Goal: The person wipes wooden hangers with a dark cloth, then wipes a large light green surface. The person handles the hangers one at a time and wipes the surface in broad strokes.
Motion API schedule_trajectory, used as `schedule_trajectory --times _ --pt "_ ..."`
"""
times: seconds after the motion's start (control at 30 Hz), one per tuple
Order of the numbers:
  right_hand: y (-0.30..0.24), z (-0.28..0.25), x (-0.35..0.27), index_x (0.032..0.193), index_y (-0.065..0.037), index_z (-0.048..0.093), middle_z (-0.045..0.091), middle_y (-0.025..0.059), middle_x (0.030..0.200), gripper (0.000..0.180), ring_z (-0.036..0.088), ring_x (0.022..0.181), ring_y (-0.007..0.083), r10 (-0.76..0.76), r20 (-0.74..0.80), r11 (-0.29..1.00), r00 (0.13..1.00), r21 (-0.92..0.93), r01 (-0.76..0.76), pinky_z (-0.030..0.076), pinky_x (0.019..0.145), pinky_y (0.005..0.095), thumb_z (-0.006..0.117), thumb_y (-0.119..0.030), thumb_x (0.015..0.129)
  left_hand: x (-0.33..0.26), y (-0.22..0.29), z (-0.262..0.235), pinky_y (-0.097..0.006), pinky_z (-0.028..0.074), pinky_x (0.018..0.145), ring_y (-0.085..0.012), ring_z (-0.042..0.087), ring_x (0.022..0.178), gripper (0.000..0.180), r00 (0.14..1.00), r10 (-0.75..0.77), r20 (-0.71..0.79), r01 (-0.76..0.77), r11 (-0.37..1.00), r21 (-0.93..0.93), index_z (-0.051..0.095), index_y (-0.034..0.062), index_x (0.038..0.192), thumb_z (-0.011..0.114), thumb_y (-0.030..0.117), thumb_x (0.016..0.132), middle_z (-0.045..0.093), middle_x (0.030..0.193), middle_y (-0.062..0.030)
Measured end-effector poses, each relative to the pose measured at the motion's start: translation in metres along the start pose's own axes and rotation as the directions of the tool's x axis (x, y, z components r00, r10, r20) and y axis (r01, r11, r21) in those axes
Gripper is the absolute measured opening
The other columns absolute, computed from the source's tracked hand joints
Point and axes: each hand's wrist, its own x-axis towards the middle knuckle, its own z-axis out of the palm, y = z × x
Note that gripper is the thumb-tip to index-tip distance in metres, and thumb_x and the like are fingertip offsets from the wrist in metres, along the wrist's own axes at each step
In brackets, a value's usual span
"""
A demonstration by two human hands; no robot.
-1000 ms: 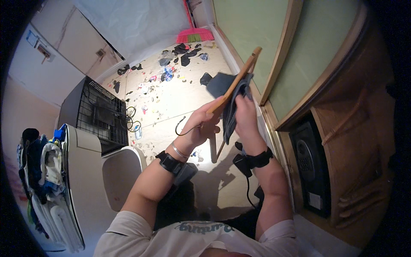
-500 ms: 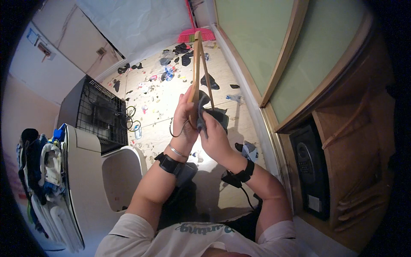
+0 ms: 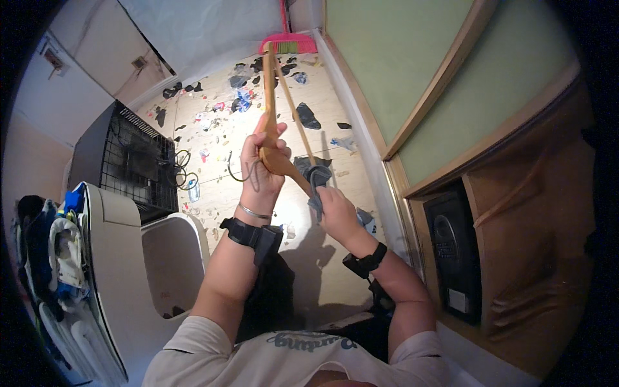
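Note:
A wooden clothes hanger (image 3: 270,90) with a straight lower bar points away from me, its metal hook curving out beside my wrist. My left hand (image 3: 261,171) is closed round the hanger near its middle. In my right hand (image 3: 338,216) is a grey cloth (image 3: 318,175), bunched up and wrapped around the hanger's near arm close to where the bar meets it. The cloth hides that end of the wood.
Scraps and bits of plastic (image 3: 242,101) litter the tiled floor. A pink broom (image 3: 287,44) stands at the far wall. To my left are a black wire crate (image 3: 138,155) and a white bin (image 3: 202,235); at right, a black safe (image 3: 451,251) sits below sliding doors (image 3: 380,64).
The hanger and my left hand have shifted left and turned, showing more of the hanger's broad side. My right hand has moved right and slightly nearer with the cloth, apart from the left hand.

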Motion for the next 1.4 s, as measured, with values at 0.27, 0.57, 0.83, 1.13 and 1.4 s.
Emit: schedule_trajectory --times 0.27,0.57,0.83,1.13,1.4 --pt "-0.039 -0.077 0.044 0.096 -0.007 0.055 0.054 0.0124 0.084 0.031 0.057 0.075 0.0341 -0.198 -0.197 0.977 0.96 0.034 0.208 0.045 0.064 0.0412 0.067 -0.008 0.067 -0.004 -0.012 0.018 -0.027 0.041 0.062 -0.0133 0.048 0.063 0.051 0.996 -0.08 0.028 0.084 0.985 -0.151 0.045 0.0029 0.127 0.045 0.027 0.082 0.056 0.098 -0.0136" --pt "-0.007 -0.092 0.009 0.124 -0.006 0.042 0.058 0.0192 0.106 0.06 0.055 0.093 0.0392 0.294 0.187 0.942 0.937 -0.225 -0.251 0.043 0.081 0.0455 0.064 -0.001 0.069 -0.009 0.014 0.034 -0.024 0.041 0.061 -0.0101 0.047 0.063 0.065 0.957 0.104 0.272 -0.077 0.991 -0.108 0.034 0.0022 0.137 0.049 0.026 0.078 0.052 0.097 -0.0099" --pt "-0.007 -0.123 -0.023 0.089 -0.003 0.054 0.053 0.0161 0.099 0.026 0.052 0.095 0.0365 0.043 -0.064 0.985 0.997 -0.165 -0.053 0.043 0.081 0.0434 0.061 0.002 0.064 -0.041 -0.03 0.07 -0.023 0.043 0.056 -0.0113 0.047 0.06 0.083 0.874 -0.042 0.484 0.006 0.997 0.075 0.028 -0.0033 0.14 0.061 0.032 0.072 0.053 0.096 -0.012" --pt "-0.013 -0.179 -0.086 0.09 -0.009 0.053 0.055 0.0047 0.083 0.014 0.059 0.08 0.0187 0.203 -0.047 0.807 0.978 0.574 -0.14 0.049 0.07 0.0318 0.063 -0.008 0.081 -0.098 -0.105 0.1 -0.03 0.044 0.087 -0.0202 0.059 0.099 0.064 0.289 -0.283 0.915 -0.208 0.914 0.348 0.046 -0.0006 0.132 0.06 0.011 0.07 0.06 0.112 -0.0146" --pt "-0.016 -0.202 -0.171 0.114 -0.001 0.051 0.058 0.0163 0.107 0.039 0.056 0.102 0.0319 0.397 -0.392 0.91 0.83 0.048 -0.413 0.045 0.085 0.0409 0.064 -0.01 0.078 -0.124 -0.19 0.16 -0.031 0.043 0.09 -0.0199 0.056 0.102 0.045 0.293 -0.622 0.726 -0.038 0.751 0.659 0.041 0.0018 0.134 0.047 0.015 0.092 0.055 0.116 -0.0128"
